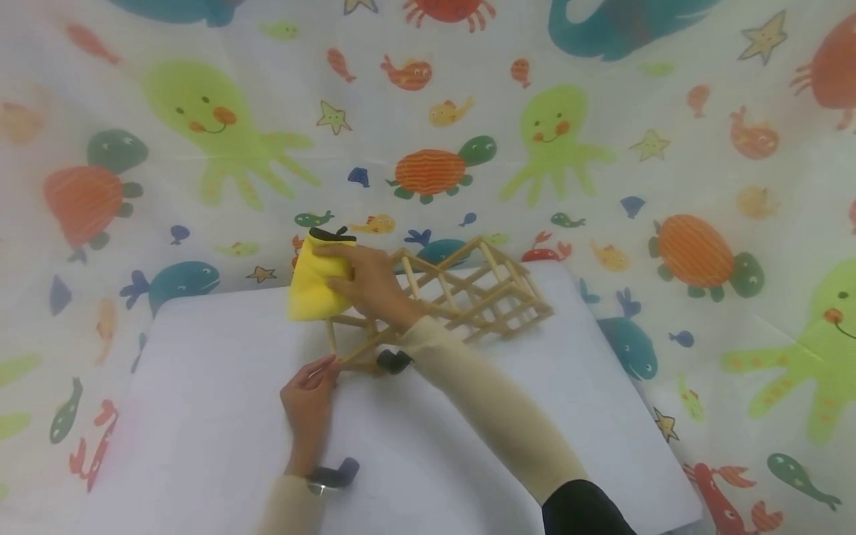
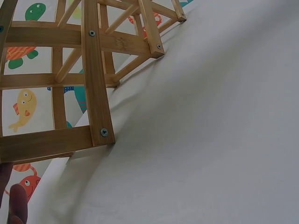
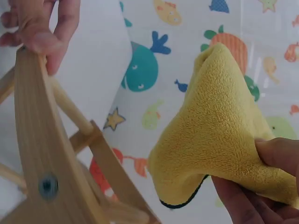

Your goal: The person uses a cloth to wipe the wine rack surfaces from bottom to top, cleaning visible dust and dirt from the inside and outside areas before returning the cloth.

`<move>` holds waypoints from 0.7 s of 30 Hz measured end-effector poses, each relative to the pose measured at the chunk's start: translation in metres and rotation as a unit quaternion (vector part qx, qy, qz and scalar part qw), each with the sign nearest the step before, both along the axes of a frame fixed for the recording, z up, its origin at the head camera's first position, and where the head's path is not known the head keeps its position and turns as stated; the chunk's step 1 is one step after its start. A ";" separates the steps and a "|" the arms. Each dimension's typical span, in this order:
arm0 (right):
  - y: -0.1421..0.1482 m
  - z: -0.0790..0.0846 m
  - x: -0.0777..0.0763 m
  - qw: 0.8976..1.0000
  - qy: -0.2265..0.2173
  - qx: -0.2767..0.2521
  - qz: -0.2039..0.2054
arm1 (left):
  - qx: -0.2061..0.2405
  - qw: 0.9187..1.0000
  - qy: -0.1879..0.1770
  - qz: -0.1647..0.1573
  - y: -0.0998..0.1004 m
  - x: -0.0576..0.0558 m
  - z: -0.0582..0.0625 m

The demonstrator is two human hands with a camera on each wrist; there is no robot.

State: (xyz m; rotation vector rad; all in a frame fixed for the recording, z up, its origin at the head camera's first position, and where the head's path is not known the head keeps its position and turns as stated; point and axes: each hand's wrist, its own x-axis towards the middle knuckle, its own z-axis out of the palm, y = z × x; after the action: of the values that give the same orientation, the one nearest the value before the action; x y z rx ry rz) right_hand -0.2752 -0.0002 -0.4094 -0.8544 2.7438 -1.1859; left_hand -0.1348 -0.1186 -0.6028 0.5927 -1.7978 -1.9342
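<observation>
A folding lattice rack [image 2: 96, 84] of light wooden slats and dowels, joined by metal rivets, stands opened out across the table. My left hand [image 1: 309, 397] pinches its near left end between thumb and fingers; the right wrist view shows those fingertips on a slat [image 3: 39, 121]. Above that same end, my right hand [image 1: 377, 286] grips a folded yellow cloth [image 1: 314, 286] with dark edging. In the right wrist view the fuzzy cloth hangs beside the rack, apart from the slats, with the thumb on one side and the fingers beneath.
The white table [image 1: 200, 416] carries the rack, which stretches toward its back right. Directly behind the table hangs a white curtain [image 1: 281, 96] printed with sea animals. Dark straps with small black devices [image 1: 337, 473] sit on the wrists.
</observation>
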 end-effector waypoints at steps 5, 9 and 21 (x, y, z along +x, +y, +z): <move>-0.015 -0.014 -0.004 0.998 -0.062 -0.026 -0.010 | 0.001 1.000 -0.010 0.001 -0.001 -0.001 0.000; -0.025 -0.029 -0.006 0.994 -0.106 -0.007 -0.021 | 0.005 1.000 -0.011 -0.001 -0.001 -0.001 0.001; -0.046 -0.060 -0.006 0.988 0.013 0.153 0.015 | 0.017 1.000 -0.003 -0.007 -0.005 -0.005 -0.002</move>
State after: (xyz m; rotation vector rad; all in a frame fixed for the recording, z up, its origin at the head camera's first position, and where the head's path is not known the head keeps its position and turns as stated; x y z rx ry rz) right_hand -0.2811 -0.0464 -0.4696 -0.8722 2.8171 -0.7225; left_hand -0.1397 -0.1237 -0.6045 0.5989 -1.7793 -1.9781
